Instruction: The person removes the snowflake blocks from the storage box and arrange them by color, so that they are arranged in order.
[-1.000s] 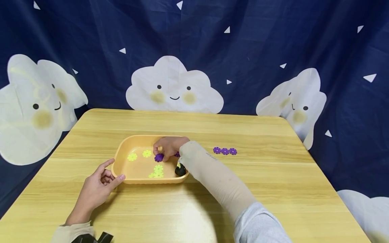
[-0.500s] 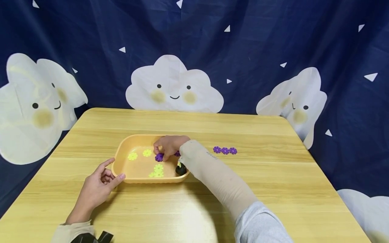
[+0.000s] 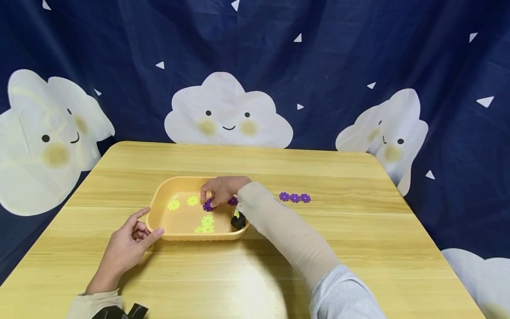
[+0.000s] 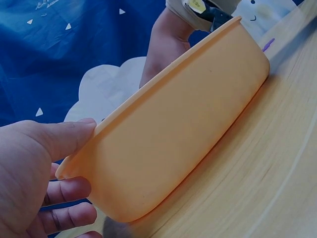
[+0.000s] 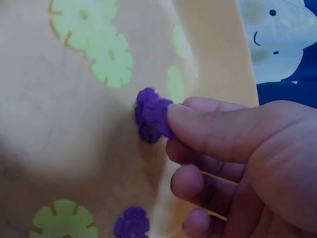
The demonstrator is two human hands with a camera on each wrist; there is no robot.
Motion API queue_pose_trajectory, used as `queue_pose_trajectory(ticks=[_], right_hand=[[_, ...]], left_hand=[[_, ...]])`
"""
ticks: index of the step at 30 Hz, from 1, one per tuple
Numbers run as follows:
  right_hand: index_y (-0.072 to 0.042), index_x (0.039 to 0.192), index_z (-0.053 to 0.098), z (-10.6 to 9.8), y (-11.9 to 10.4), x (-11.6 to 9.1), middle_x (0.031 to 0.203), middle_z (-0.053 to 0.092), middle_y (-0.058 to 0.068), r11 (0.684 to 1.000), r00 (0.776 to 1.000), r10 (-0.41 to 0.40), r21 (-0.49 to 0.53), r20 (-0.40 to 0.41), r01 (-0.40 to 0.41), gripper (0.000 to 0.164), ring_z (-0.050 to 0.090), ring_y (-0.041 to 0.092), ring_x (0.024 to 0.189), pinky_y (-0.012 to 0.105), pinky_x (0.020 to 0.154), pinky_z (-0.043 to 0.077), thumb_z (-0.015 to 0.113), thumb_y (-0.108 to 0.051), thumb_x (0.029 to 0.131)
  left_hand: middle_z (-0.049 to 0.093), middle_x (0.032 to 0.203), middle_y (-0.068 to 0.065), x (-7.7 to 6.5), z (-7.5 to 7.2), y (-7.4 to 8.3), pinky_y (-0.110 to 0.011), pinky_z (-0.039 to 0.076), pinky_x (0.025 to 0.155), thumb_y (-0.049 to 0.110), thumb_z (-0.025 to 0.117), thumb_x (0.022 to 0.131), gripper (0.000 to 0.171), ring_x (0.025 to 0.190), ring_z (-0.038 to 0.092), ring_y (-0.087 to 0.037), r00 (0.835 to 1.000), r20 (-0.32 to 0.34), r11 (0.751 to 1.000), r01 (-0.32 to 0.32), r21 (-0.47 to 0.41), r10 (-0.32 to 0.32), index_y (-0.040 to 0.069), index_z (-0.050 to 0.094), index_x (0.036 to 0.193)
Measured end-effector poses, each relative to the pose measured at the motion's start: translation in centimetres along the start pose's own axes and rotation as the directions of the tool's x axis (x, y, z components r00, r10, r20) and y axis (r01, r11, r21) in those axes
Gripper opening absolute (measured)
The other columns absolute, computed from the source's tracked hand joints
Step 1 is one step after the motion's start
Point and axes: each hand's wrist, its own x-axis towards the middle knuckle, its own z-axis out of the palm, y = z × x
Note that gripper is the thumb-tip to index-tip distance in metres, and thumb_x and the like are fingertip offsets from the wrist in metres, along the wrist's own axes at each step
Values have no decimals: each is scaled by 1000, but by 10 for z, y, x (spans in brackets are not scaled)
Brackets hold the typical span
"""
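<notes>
Picking out purple flower piece (image 5: 151,116), seemingly: right hand (image 3: 224,188) pinches it inside orange tray (image 3: 199,237); left hand (image 3: 128,248) grips tray's left end. Next move likely calls for firm pinch, lift clear of tray. Purple row (image 3: 295,198) lies on counter (image 3: 350,248).

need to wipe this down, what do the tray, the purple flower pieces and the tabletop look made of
Tray: probably molded plastic, satin; evenly orange, with smooth rounded corners and a thin lip.
Purple flower pieces: likely plastic, finish unclear; solid-colored, thin and notched.
Tabletop: wood or wood-look laminate, somewhat glossy; pale grain with a bright glare, but I can't tell which.
</notes>
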Motion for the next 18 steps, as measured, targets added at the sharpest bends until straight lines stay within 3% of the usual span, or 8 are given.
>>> queue_pose_trajectory(ticks=[3, 8, 18], right_hand=[[-27, 117, 64, -4, -1, -4, 104, 58, -7, 999, 1000, -13, -31, 9, 13, 19, 53, 12, 87, 27, 73, 44, 58, -22, 99], [-21, 121, 63, -10, -2, -13, 103, 56, -6, 992, 998, -60, -114, -14, 58, 23, 49, 11, 90, 25, 79, 42, 59, -23, 99], [-9, 132, 57, -18, 12, -39, 102, 57, -2, 986, 982, -156, -69, -104, 149, 37, 53, 13, 94, 25, 85, 44, 63, -13, 95]], left_hand=[[58, 83, -3, 0, 0, -1, -19, 42, 60, 27, 73, 88, 70, 67, 52, -7, 1000, 2, 1000, 2, 3, -2, -3, 41, 142], [58, 84, -3, -1, 0, -1, -19, 42, 60, 28, 73, 89, 71, 67, 52, -7, 1000, 9, 1000, 11, 7, -11, -3, 40, 142], [58, 83, -3, 0, 0, 0, -19, 42, 60, 27, 74, 88, 70, 67, 52, -6, 1000, 3, 1000, 5, 5, -5, -4, 40, 142]])
